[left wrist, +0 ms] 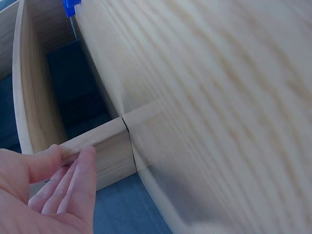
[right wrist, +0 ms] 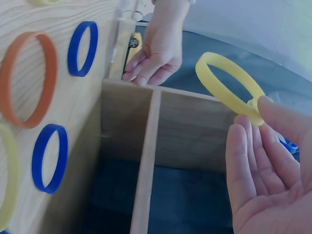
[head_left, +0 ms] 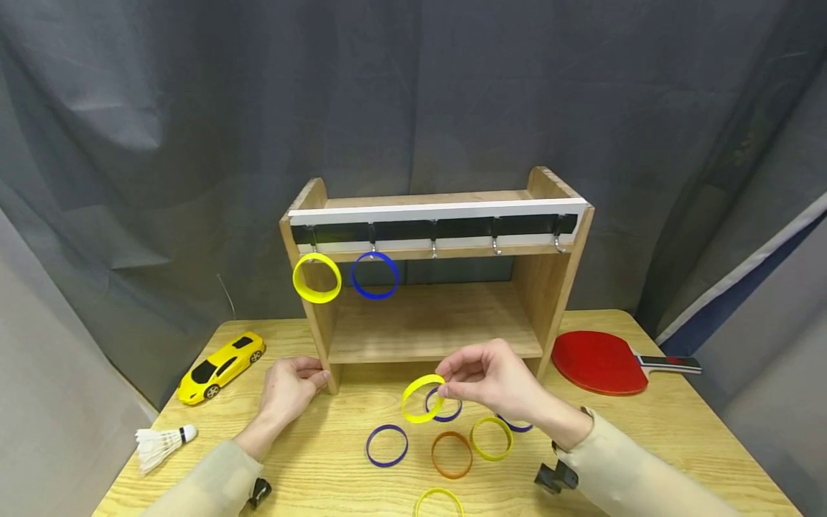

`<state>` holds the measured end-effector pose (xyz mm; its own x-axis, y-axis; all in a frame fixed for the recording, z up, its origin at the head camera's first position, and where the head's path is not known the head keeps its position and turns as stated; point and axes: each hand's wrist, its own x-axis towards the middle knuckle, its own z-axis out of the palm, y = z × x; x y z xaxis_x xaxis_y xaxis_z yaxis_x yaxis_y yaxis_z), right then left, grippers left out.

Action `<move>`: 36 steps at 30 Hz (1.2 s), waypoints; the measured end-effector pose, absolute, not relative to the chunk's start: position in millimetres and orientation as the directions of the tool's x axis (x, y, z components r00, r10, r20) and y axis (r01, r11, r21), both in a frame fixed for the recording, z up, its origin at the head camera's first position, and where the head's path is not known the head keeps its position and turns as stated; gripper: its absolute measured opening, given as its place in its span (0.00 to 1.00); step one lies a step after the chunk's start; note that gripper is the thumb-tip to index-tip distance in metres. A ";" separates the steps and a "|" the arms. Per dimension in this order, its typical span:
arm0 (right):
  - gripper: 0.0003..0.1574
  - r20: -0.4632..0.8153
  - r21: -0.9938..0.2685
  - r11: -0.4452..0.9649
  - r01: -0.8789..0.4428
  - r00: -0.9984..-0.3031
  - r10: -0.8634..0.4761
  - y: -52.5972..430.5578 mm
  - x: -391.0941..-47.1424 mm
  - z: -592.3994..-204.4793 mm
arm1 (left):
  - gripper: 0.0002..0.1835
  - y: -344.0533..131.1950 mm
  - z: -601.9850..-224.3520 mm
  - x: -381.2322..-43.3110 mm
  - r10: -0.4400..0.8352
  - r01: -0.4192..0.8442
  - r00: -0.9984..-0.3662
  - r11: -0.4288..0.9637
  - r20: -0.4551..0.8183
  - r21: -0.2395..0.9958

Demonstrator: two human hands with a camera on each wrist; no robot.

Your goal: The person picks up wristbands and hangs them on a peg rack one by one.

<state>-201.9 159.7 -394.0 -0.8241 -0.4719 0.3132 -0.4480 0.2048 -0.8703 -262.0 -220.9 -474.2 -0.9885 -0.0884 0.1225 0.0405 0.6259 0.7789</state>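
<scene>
My right hand [head_left: 494,380] pinches a yellow wristband [head_left: 405,406] between thumb and fingers, in front of the lower shelf. In the right wrist view this wristband [right wrist: 226,95] stands up from the fingertips. My left hand [head_left: 288,393] grips the lower left side panel of a wooden shelf rack [head_left: 321,345], thumb on one face and fingers on the other, as the left wrist view shows. A row of metal hooks runs along the rack's black strip. From the two leftmost hooks hang a yellow wristband [head_left: 332,291] and a blue wristband [head_left: 392,287].
On the table lie a purple-blue wristband [head_left: 368,449], an orange wristband [head_left: 434,459], a yellow wristband [head_left: 474,445] and several others. At the left are a yellow toy car [head_left: 221,368] and a shuttlecock [head_left: 158,446]. A red table tennis bat [head_left: 597,362] lies at the right.
</scene>
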 end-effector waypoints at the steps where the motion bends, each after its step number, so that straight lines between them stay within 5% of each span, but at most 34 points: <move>1: 0.11 0.322 -0.870 0.199 -0.451 -0.825 -0.464 158.4 -202.3 -392.6 | 0.12 -220.8 -474.2 -262.0 -0.089 0.040 -0.989 0.622 0.121 0.782; 18: 0.16 0.297 -0.943 0.051 -0.329 -0.901 -0.317 135.2 -208.4 -364.5 | 0.11 -220.7 -473.5 -260.5 -0.086 0.040 -0.989 0.623 0.119 0.781; 29: 0.13 0.285 -0.955 -0.162 -0.249 -0.924 -0.254 116.0 -219.7 -346.5 | 0.11 -221.1 -471.9 -260.8 -0.084 0.041 -0.989 0.622 0.119 0.782; 36: 0.21 0.211 -0.927 -0.356 -0.117 -0.948 -0.237 102.1 -229.2 -332.8 | 0.11 -221.2 -472.2 -260.9 -0.085 0.038 -0.990 0.616 0.115 0.787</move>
<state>-229.2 102.1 -332.8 -0.9482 -0.2375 0.2112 -0.1174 -0.3560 -0.9271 -260.9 -221.2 -472.2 -0.9897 -0.0853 0.1151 0.0384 0.6161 0.7868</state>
